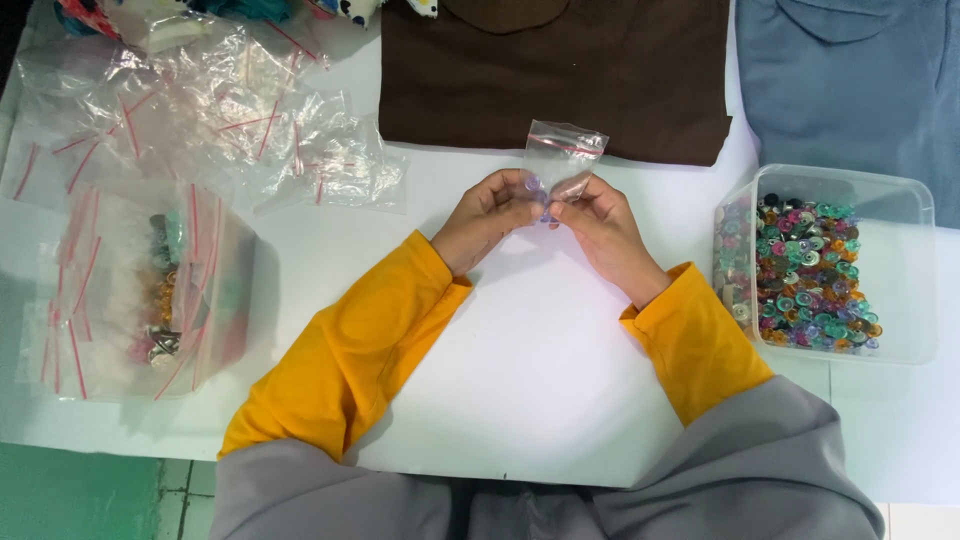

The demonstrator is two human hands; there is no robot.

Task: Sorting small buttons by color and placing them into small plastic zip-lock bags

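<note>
While my left hand (487,215) and right hand (598,225) pinch a small clear zip bag (563,155) mid-table, near its far edge, a clear tub (905,270) of mixed coloured buttons (805,275) sits at the right edge; bagged bits in a box (150,290) sit left.

— What is the work surface looking like from where you are standing?
— A white table (540,380) is filling nearly the whole view, with even light lying across it.
— And below it?
— Green floor (70,495) is showing at the near left corner, pale tiles (185,485) beside it.
</note>
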